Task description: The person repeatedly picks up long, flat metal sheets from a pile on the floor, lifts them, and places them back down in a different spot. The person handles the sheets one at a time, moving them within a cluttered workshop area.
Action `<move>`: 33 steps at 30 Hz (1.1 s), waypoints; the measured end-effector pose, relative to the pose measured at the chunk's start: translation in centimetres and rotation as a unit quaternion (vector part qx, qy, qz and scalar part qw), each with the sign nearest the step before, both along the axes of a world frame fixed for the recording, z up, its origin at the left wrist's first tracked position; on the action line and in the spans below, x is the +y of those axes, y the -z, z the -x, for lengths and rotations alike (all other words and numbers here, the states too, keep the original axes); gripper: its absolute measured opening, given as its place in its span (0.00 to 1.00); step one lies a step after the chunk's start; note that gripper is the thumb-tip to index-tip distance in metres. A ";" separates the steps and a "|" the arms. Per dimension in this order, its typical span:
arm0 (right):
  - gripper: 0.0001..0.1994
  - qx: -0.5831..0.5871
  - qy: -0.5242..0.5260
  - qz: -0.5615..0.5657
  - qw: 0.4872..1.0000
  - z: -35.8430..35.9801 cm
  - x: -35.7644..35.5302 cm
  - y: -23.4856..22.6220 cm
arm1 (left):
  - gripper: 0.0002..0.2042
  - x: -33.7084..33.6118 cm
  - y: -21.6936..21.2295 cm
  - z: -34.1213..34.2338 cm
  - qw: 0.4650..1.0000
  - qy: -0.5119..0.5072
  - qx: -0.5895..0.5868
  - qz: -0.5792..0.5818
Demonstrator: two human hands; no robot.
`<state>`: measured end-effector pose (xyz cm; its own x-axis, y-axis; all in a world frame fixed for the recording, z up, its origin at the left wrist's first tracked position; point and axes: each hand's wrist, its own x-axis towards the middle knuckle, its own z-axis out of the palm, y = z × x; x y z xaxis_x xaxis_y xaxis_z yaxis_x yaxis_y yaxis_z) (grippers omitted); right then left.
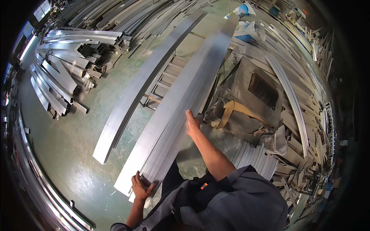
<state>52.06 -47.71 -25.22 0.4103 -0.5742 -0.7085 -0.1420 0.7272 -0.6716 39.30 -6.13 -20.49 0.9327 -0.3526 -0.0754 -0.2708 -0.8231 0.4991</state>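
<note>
A long stack of silvery metal profiles runs from just in front of me toward the far right, lying over a low frame. At its near end my left hand is closed on the profile ends, with fingers and thumb curled over them. Farther along, my right hand grips the stack's right edge; its thumb lies along the edge and the other fingers are mostly hidden. To the left, a separate long metal profile rests roughly parallel to the stack, untouched by either hand.
A ladder-like metal rack shows between the profiles. Bundled square tubes lie at the left. On the right are a brown box-shaped piece with a yellow part, a ribbed profile stack, and heaped offcuts. White-and-blue sacks lie at the far right.
</note>
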 end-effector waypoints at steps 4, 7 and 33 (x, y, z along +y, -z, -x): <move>0.30 0.048 0.057 0.079 0.994 10.9 -4.2 1.1 | 0.37 -4.6 0.1 3.0 0.962 0.016 0.267 -0.057; 0.27 0.054 0.066 0.098 0.992 17.7 -9.2 0.6 | 0.37 -9.6 0.6 6.5 0.932 0.077 0.350 0.049; 0.34 0.163 0.044 0.287 0.943 32.6 -32.1 6.6 | 0.35 -33.1 13.7 25.9 0.927 0.122 0.336 0.115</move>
<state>19.51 -79.85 -31.85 0.1579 -0.9228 -0.3514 -0.3643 0.2763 -0.8894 13.45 -39.25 -34.16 0.5927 -0.6263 -0.5063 0.0003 -0.6285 0.7778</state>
